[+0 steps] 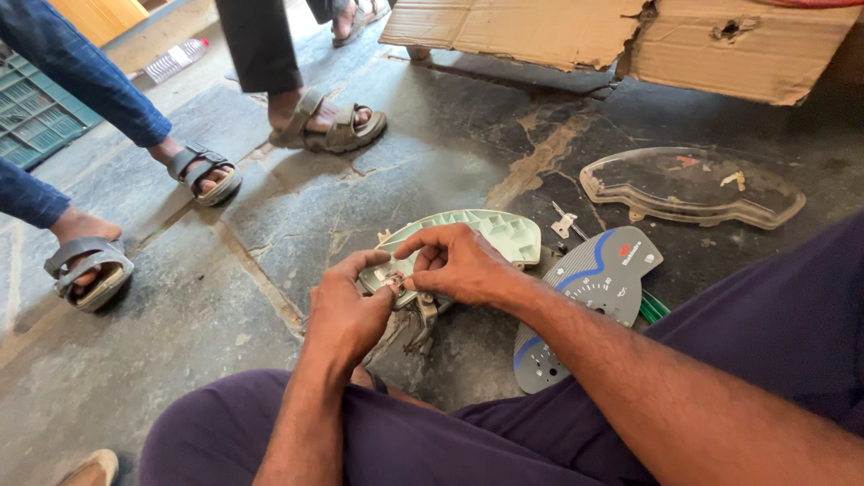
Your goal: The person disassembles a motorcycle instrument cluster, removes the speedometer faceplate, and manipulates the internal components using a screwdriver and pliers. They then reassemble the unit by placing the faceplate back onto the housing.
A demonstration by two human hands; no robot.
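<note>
My left hand [346,310] and my right hand [459,263] meet over a pale green plastic instrument housing [490,232], held just above the stone floor. Both hands pinch a small metal part [393,283] at the housing's near left end. The right hand's fingers curl over the housing's edge; the left thumb presses beside the part. A grey bracket [421,322] hangs below the hands. My knees in dark purple trousers [774,324] frame the scene.
A grey dial face with blue trim [594,288] lies on the floor to the right, a clear plastic cover [693,184] beyond it. A small metal clip [563,222], torn cardboard [630,36], a green crate [31,112] and other people's sandalled feet [328,121] stand around.
</note>
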